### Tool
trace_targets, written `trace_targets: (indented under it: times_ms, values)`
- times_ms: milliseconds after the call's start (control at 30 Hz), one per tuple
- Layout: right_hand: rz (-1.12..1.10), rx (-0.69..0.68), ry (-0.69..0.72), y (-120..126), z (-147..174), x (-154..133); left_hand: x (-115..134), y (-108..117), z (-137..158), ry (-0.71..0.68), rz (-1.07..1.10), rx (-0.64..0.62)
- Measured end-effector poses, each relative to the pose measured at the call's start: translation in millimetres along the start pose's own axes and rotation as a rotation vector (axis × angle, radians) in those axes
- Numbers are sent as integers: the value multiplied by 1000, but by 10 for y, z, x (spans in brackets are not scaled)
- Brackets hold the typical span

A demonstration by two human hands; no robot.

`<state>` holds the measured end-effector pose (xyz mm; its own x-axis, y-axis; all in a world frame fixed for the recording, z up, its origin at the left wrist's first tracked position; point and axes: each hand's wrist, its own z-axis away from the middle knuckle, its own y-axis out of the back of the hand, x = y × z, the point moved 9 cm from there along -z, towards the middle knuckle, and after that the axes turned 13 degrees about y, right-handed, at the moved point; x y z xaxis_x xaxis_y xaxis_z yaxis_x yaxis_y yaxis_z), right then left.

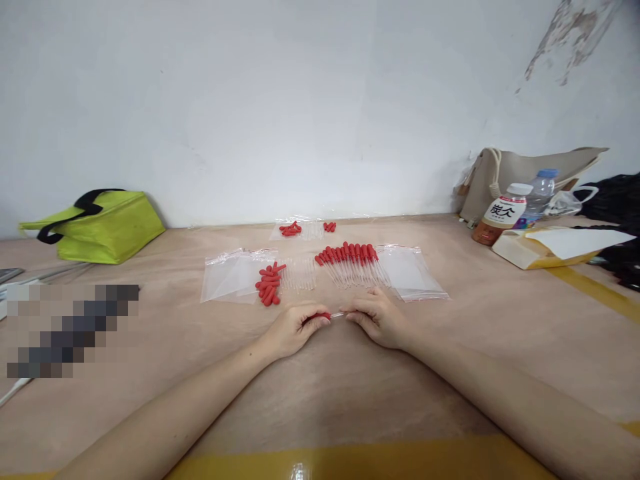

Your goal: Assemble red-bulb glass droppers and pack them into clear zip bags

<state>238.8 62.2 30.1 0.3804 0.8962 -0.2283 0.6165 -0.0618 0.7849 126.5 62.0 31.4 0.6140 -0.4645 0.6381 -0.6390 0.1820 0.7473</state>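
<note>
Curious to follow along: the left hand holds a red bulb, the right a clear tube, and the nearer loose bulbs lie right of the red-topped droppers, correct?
Not quite: in the head view the nearer loose bulbs lie left of the red-topped droppers. The left hand holds a red bulb, the right hand a clear tube.

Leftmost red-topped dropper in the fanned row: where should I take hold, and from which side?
Probably by its red bulb, from above and slightly left: it is the thickest part and sits at the row's outer end, while the thin clear stem runs close beside the other droppers.
</note>
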Motion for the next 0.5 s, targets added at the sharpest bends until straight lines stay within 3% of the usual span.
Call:
trace_targets:
  times_ms: [267, 500]
  values:
    - [275, -35, 14, 21, -26, -104, -47, -19, -21, 16, -74, 5]
    - [269, -8, 76, 7, -57, -194, -21, -12, -10, -12, -103, 16]
